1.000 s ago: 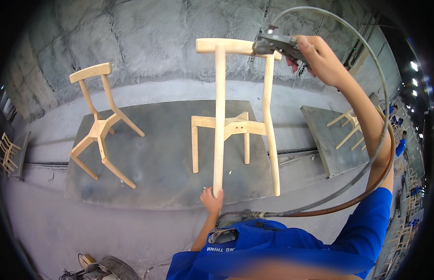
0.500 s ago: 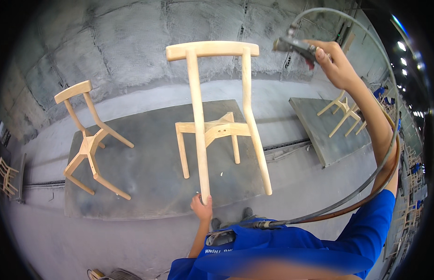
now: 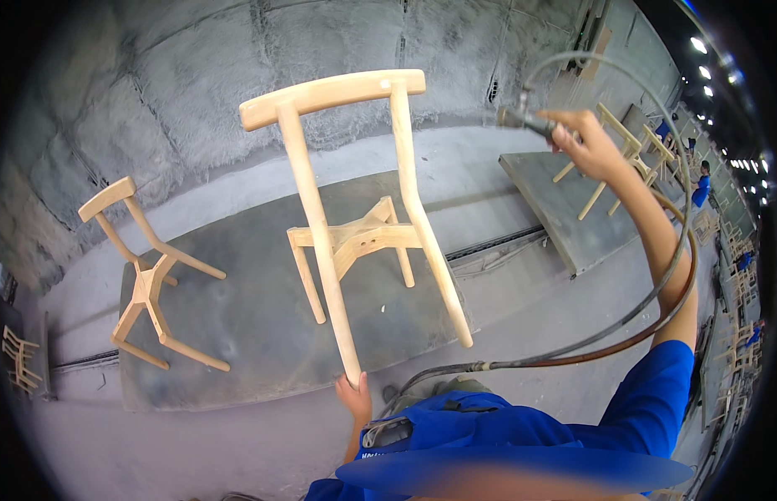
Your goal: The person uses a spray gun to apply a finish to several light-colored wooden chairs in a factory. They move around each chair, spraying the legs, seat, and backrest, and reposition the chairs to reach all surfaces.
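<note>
A pale wooden chair frame (image 3: 355, 242) without a seat is in front of me, over the near right part of a low grey platform (image 3: 230, 301). My left hand (image 3: 353, 397) is wrapped round the lower end of its near left leg. Up to the right, my right hand (image 3: 585, 146) grips a spray gun (image 3: 526, 122), its nozzle pointing left toward the chair's backrest (image 3: 334, 96) but apart from it. Some blur hides the gun's details. A grey hose (image 3: 647, 88) loops from the gun past my right arm, beside a brown hose (image 3: 605, 352).
Another seatless chair frame (image 3: 146, 284) stands on the platform's left side. At right, a second platform (image 3: 543, 204) bears more chair frames (image 3: 610, 167). A rough grey wall (image 3: 322, 50) rises behind. A person in blue (image 3: 702, 188) and many chairs are far right.
The spray gun and my right hand have come lower. In the picture, the chair frame has shifted left and tilts more, with my left hand still on its leg.
</note>
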Demonstrator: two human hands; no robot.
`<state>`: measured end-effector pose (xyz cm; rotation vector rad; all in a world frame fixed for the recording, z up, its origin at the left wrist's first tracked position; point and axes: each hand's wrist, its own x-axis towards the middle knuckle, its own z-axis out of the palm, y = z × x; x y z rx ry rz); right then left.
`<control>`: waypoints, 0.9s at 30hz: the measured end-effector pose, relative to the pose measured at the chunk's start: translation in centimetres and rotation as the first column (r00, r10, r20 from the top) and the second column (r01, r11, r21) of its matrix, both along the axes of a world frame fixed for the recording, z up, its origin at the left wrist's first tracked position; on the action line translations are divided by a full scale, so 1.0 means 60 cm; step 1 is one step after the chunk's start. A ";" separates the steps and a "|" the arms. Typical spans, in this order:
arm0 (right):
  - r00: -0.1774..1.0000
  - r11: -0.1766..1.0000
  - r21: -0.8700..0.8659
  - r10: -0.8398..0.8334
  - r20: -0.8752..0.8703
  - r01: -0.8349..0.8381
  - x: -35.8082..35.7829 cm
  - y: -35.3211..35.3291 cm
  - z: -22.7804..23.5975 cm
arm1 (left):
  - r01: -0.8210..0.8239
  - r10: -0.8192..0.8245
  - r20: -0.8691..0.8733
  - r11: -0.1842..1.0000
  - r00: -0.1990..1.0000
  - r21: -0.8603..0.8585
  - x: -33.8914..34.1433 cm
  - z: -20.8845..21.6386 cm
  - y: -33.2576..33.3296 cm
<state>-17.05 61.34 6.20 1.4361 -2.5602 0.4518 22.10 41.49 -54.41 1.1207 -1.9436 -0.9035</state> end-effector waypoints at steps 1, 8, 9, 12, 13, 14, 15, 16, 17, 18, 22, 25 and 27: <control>0.992 1.000 0.018 0.018 0.127 -0.020 -0.008 0.023 -0.018 | -0.024 0.024 0.017 1.000 1.000 0.002 0.008 0.001 0.015; 0.925 0.964 -0.265 0.103 0.367 -0.002 -0.016 0.209 -0.304 | -0.044 0.022 0.303 0.997 0.953 0.068 0.030 0.024 0.046; 0.858 0.968 -0.219 0.009 0.513 0.121 0.000 0.242 -0.354 | -0.031 -0.021 0.336 0.989 0.942 0.148 0.034 0.021 0.042; 0.603 0.817 -0.248 -0.147 0.784 0.521 0.106 0.328 -0.522 | 0.047 -0.169 0.378 0.949 0.910 0.312 0.061 -0.015 0.041; 0.474 0.772 -0.128 -0.242 0.846 0.623 0.143 0.358 -0.564 | 0.062 -0.214 0.388 0.928 0.897 0.367 0.067 -0.036 0.043; 0.363 0.703 -0.122 -0.204 0.909 0.701 0.184 0.380 -0.601 | 0.065 -0.246 0.400 0.907 0.883 0.415 0.072 -0.059 0.048; 0.201 0.599 -0.021 -0.237 0.950 0.801 0.226 0.399 -0.633 | 0.084 -0.276 0.403 0.897 0.873 0.433 0.074 -0.085 0.075; 0.103 0.489 0.015 -0.214 0.971 0.872 0.269 0.411 -0.657 | 0.092 -0.290 0.403 0.892 0.868 0.444 0.073 -0.110 0.096; 0.011 0.425 0.078 -0.203 0.979 0.902 0.304 0.425 -0.670 | 0.089 -0.291 0.393 0.884 0.872 0.459 0.073 -0.132 0.120; 0.004 0.371 0.054 -0.154 0.988 0.927 0.337 0.428 -0.679 | 0.085 -0.289 0.370 0.873 0.883 0.480 0.072 -0.150 0.142; -0.056 0.273 0.130 -0.263 0.963 0.953 0.386 0.449 -0.678 | 0.094 -0.270 0.285 0.856 0.920 0.508 0.025 -0.208 0.178; -0.008 0.267 0.077 -0.249 0.968 0.961 0.349 0.465 -0.652 | 0.141 -0.281 0.287 0.894 0.916 0.426 -0.054 -0.223 0.116; 0.097 0.230 -0.057 -0.166 0.981 0.971 0.304 0.462 -0.627 | 0.169 -0.297 0.440 0.936 0.847 0.307 -0.127 -0.211 0.034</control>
